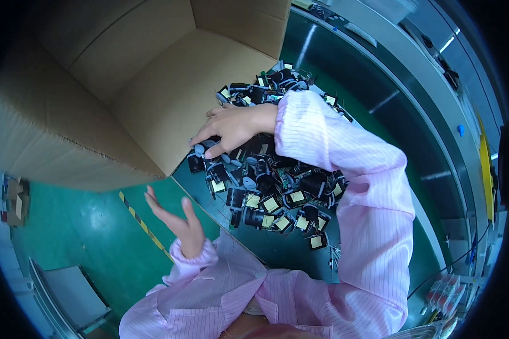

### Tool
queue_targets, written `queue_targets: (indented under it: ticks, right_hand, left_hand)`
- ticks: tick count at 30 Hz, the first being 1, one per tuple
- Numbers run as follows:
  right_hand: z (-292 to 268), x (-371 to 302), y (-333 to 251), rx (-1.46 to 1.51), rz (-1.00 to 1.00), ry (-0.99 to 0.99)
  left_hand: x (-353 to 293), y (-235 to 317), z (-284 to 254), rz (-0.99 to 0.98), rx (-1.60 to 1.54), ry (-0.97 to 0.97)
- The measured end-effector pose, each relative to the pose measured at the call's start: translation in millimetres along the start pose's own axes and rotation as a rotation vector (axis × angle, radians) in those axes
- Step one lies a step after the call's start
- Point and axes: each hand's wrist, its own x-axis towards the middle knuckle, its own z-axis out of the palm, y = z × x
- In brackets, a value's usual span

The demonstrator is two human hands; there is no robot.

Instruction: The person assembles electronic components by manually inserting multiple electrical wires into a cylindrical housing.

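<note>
A pile of small black electronic parts (270, 204) lies on the dark green table top, many with pale yellow squares, grey round pieces and thin wires. Across the pile's left part reaches my right hand (230, 129), palm down with fingers spread, touching black parts and grey discs near the box. No part is visibly gripped in it; its palm side is hidden. My left hand (180, 223) hangs free off the table's left edge, fingers and thumb apart, holding nothing. A large cardboard box (158, 73) lies with its open side toward the pile.
A metal rail and ledge (387, 65) run along the table's far right side. Below the left edge is a green floor with a yellow-black tape line (144, 226). A grey panelled cart (73, 294) stands at lower left, and clear packs with red items (445, 294) at lower right.
</note>
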Motion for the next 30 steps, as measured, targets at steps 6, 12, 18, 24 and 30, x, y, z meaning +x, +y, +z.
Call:
queue_targets:
  ticks: [6, 12, 18, 24, 30]
  right_hand:
    - [-54.2, -46.4, -18.6, 0.004, 0.074, -0.086]
    - [-98.1, -145.2, -59.4, -0.112, 0.202, 0.238]
    - [-102.0, -241.1, -84.6, -0.202, 0.317, 0.507]
    - [-65.1, -301.6, -91.5, -0.196, 0.562, 0.535]
    - [-17.2, -336.3, -99.1, -0.002, 0.836, 0.375]
  left_hand:
    - [4.9, 28.6, 4.4, 0.457, 0.134, -0.238]
    - [78.5, 11.6, 70.0, 0.279, 0.099, -0.341]
    - [77.8, -19.1, 82.4, 0.288, -0.089, -0.497]
    - [69.5, 13.0, 41.1, 0.666, -0.189, -0.405]
    - [23.2, 13.1, 14.6, 1.034, 0.002, -1.034]
